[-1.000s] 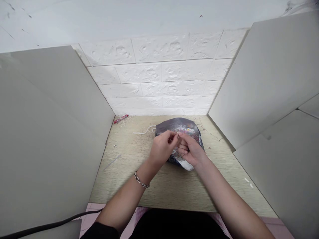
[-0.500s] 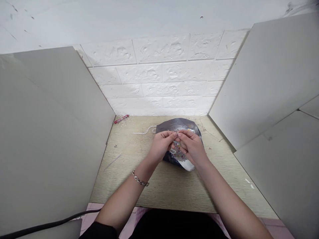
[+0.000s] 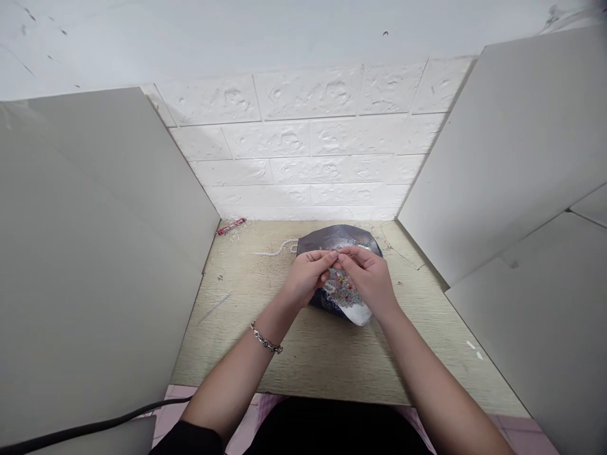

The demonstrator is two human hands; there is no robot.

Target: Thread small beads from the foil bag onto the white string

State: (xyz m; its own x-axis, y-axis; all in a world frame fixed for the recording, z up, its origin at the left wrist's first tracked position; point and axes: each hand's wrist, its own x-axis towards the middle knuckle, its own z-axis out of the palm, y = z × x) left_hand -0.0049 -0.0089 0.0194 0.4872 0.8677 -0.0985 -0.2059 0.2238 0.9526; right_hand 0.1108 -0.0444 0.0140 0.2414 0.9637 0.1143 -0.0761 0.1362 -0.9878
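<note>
Above an opened silver-lined bag (image 3: 327, 237), my left hand (image 3: 308, 275) and my right hand (image 3: 367, 275) meet with thumbs and fingertips pinched together. Whatever lies between the fingertips is too small to make out. Below them in the bag is a heap of small clear and coloured beads (image 3: 342, 292), partly covered by my right hand. From the bag's left side a strand of white beads (image 3: 275, 253) trails onto the table. A metal chain bracelet (image 3: 265, 338) circles my left wrist.
On the wooden table (image 3: 284, 360) lie a red wrapper-like strip (image 3: 231, 226) at the back left and a thin pale stick (image 3: 215, 306). A fine thread (image 3: 403, 256) runs at the back right. Grey panels (image 3: 109, 240) stand on both sides, with a white brick-patterned wall (image 3: 308, 139) behind.
My right-hand fingers have curled in slightly closer to the left hand, and the bead heap shows a bit more between the hands. The bag and table things stay put.
</note>
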